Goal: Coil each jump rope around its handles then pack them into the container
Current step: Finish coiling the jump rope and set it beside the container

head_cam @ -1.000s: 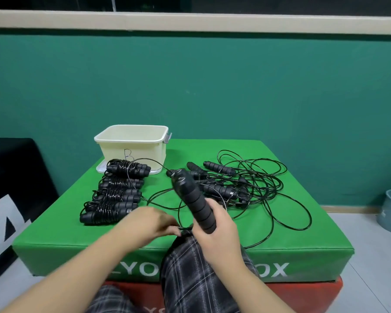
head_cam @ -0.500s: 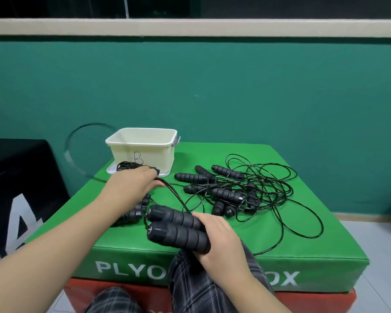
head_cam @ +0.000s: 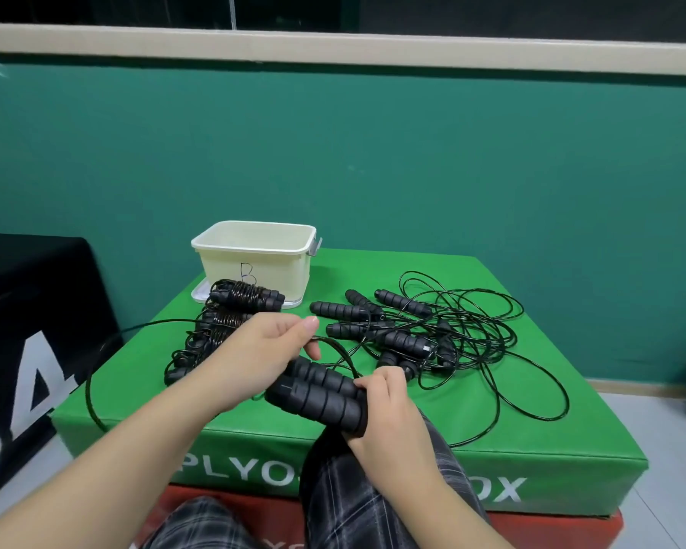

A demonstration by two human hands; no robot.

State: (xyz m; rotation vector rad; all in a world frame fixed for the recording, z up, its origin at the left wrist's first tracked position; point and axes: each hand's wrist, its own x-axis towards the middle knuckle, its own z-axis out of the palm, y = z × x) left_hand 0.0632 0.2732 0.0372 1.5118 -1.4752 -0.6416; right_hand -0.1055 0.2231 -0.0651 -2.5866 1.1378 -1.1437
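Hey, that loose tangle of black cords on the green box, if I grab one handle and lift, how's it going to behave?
The tangle looks thin and floppy, lying in loose overlapping loops, so it would likely sag and trail. The loops cross several handles, so lifting one probably drags its neighbours. The handles are round and ribbed, so they may roll if nudged, though they should grip easily.

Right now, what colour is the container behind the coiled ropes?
Cream white, seen in the head view: the container stands open on the green box.

Left side: coiled jump ropes in a row before the container.
Right side: tangled loose ropes.
Between: bare green box top.
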